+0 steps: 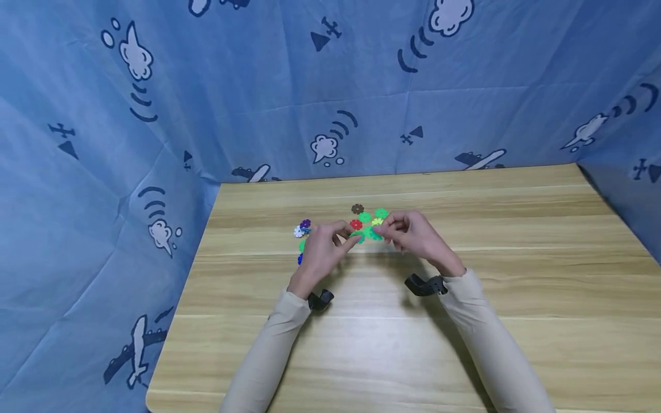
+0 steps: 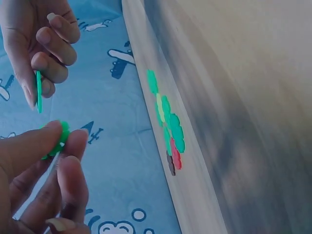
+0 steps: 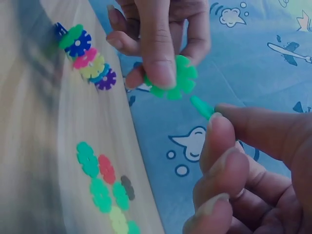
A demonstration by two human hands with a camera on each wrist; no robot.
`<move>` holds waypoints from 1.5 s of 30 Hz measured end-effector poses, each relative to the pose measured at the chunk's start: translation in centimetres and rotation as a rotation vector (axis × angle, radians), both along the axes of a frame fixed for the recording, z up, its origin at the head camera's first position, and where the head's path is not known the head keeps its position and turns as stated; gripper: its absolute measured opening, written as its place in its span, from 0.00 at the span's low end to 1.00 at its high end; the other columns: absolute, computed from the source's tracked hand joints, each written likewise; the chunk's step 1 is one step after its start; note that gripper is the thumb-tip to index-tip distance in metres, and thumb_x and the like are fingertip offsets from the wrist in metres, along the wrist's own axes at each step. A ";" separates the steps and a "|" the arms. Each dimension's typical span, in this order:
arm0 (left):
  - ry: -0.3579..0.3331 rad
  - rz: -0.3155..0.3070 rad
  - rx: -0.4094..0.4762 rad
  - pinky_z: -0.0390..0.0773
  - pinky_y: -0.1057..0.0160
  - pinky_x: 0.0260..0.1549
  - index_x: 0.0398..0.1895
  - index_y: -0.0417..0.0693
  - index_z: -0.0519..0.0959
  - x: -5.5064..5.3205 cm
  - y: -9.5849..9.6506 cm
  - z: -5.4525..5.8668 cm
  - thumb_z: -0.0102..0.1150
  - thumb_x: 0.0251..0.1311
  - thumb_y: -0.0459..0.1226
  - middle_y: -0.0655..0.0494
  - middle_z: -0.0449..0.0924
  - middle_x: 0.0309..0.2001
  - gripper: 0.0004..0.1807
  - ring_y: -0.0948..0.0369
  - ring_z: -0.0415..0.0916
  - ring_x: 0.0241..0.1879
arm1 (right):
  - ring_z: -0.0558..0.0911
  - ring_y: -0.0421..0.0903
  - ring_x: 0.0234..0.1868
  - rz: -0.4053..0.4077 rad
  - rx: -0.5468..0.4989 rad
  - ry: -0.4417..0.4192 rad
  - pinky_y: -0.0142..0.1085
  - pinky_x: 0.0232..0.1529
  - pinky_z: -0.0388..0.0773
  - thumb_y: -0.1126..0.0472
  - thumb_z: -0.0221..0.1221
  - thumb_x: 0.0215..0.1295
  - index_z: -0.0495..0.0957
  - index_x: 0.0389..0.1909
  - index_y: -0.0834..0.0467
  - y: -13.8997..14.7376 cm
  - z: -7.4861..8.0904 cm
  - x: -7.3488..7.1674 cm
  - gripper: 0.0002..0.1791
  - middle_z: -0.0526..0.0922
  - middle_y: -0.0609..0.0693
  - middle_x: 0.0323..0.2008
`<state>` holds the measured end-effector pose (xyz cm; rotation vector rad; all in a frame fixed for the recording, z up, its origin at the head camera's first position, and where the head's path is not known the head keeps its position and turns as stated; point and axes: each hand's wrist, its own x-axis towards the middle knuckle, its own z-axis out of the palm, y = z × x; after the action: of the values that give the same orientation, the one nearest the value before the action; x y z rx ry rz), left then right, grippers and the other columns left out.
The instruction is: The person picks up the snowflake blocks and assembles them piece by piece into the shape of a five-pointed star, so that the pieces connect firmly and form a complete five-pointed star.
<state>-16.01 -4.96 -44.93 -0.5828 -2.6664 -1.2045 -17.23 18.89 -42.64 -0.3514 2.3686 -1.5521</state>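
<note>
My left hand [image 1: 324, 248] pinches a bright green notched plastic disc [image 3: 186, 78] between thumb and fingers. Opposite it, my right hand [image 1: 417, 236] pinches a second green disc [image 3: 201, 106] by its edge, turned edge-on to the first. A narrow gap separates the two discs in the right wrist view. Both hands are raised over the far part of the table. Behind them on the wood lie flat discs, among them a red disc [image 3: 107, 168], a brown disc [image 1: 357, 209], a yellow disc [image 3: 119, 220] and several green ones.
Left of my left hand, a cluster of coloured discs sits on the table [image 1: 516, 241], with a purple disc [image 3: 106, 79], a pink one [image 3: 86, 58] and a dark blue one [image 3: 79, 45]. A blue patterned curtain [image 1: 361, 69] hangs beyond the table's back edge.
</note>
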 end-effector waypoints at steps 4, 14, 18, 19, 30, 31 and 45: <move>0.035 -0.009 0.011 0.79 0.73 0.26 0.37 0.49 0.88 0.4 0.0 -0.1 0.72 0.65 0.43 0.56 0.91 0.33 0.07 0.66 0.81 0.24 | 0.70 0.40 0.18 0.009 -0.001 -0.015 0.34 0.20 0.69 0.52 0.64 0.74 0.80 0.37 0.65 -0.2 0.0 0.4 0.18 0.78 0.47 0.22; 0.070 -0.037 0.034 0.80 0.73 0.27 0.36 0.50 0.90 1.1 -0.3 0.0 0.72 0.64 0.42 0.57 0.92 0.35 0.05 0.65 0.83 0.26 | 0.71 0.39 0.18 0.022 -0.034 -0.060 0.35 0.20 0.72 0.54 0.64 0.74 0.81 0.39 0.64 -0.8 -0.1 1.0 0.14 0.81 0.46 0.23; 0.093 -0.050 0.047 0.82 0.69 0.28 0.37 0.49 0.90 1.3 -0.3 -0.1 0.72 0.64 0.40 0.56 0.92 0.35 0.05 0.64 0.84 0.27 | 0.71 0.39 0.18 0.020 -0.037 -0.070 0.35 0.20 0.71 0.54 0.65 0.74 0.82 0.39 0.63 -1.0 -0.2 1.1 0.14 0.81 0.46 0.23; 0.098 -0.054 0.051 0.82 0.69 0.29 0.37 0.49 0.90 1.3 -0.4 -0.2 0.72 0.64 0.40 0.56 0.92 0.35 0.05 0.64 0.84 0.27 | 0.71 0.39 0.18 0.020 -0.036 -0.072 0.35 0.20 0.71 0.53 0.65 0.73 0.82 0.39 0.63 -1.0 -0.2 1.1 0.15 0.81 0.46 0.23; 0.075 -0.081 0.129 0.81 0.72 0.30 0.39 0.48 0.90 1.7 -0.4 -0.7 0.72 0.65 0.40 0.55 0.93 0.36 0.06 0.65 0.84 0.29 | 0.71 0.39 0.19 0.039 -0.048 -0.084 0.33 0.21 0.72 0.54 0.65 0.73 0.82 0.38 0.65 -1.0 -0.4 1.3 0.16 0.78 0.47 0.21; 0.077 -0.085 0.132 0.82 0.71 0.30 0.39 0.47 0.90 1.8 -0.5 -0.6 0.71 0.65 0.40 0.55 0.92 0.36 0.06 0.64 0.84 0.29 | 0.71 0.39 0.19 0.039 -0.050 -0.086 0.33 0.21 0.72 0.54 0.65 0.74 0.82 0.39 0.65 -1.0 -0.5 1.3 0.16 0.78 0.47 0.21; 0.275 -0.111 0.092 0.72 0.75 0.24 0.38 0.44 0.91 2.1 -0.5 -0.5 0.72 0.63 0.35 0.53 0.91 0.33 0.04 0.65 0.77 0.24 | 0.73 0.40 0.21 0.087 -0.119 -0.085 0.34 0.22 0.76 0.56 0.60 0.77 0.81 0.40 0.70 -1.1 -0.8 2.0 0.17 0.80 0.56 0.23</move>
<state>-13.86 -5.45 -45.41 -0.8255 -2.3653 -1.1710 -15.19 17.76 -43.42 -0.4007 2.1740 -1.6384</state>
